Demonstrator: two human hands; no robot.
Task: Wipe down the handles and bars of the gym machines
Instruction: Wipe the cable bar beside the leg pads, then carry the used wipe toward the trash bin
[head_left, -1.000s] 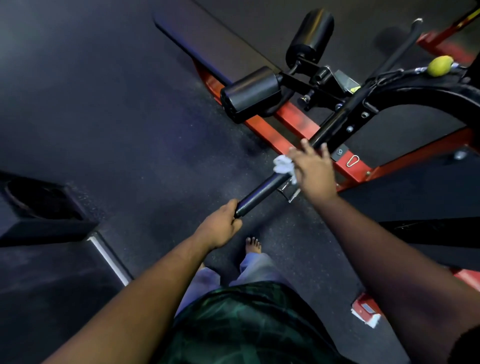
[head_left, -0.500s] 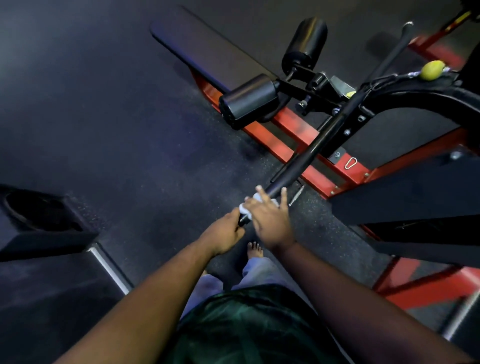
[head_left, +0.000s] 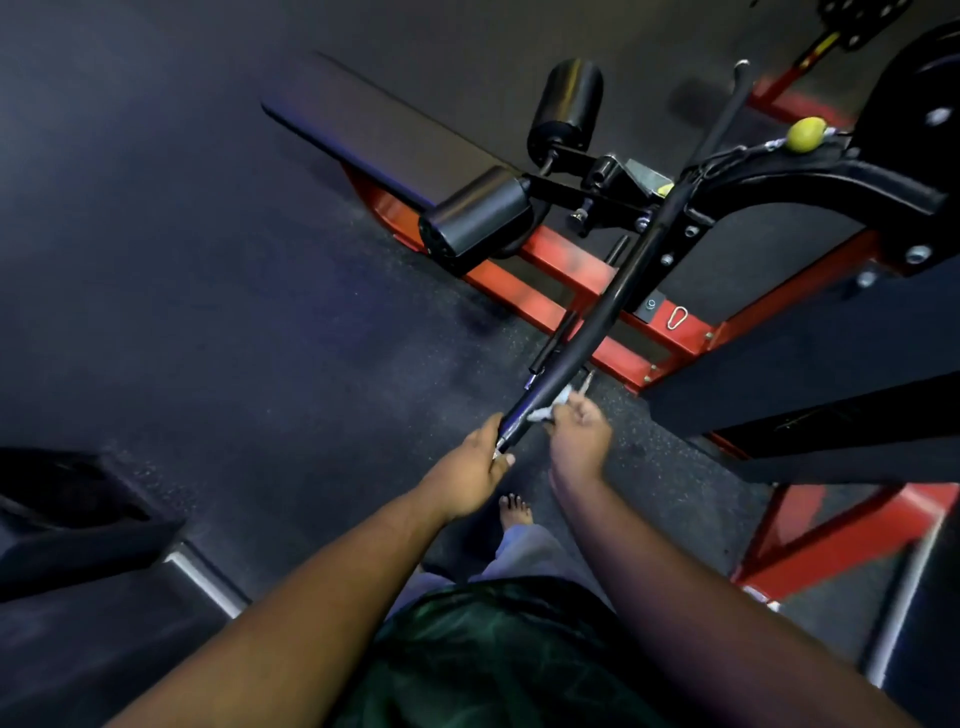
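L hand (head_left: 470, 470) grips bar (head_left: 587, 338) end at 6 o'clock to steady; R hand (head_left: 579, 434) pinches cloth (head_left: 548, 410) against it, wiping.

Both arms come into view bare to the top of the frame, no sleeves, no watch or bands at the wrists. The left hand (head_left: 470, 467) and right hand (head_left: 579, 436) are ungloved. A dark green patterned top (head_left: 498, 654) covers the torso, pale grey-lilac trousers (head_left: 519, 551) below, and one bare foot (head_left: 515, 509).
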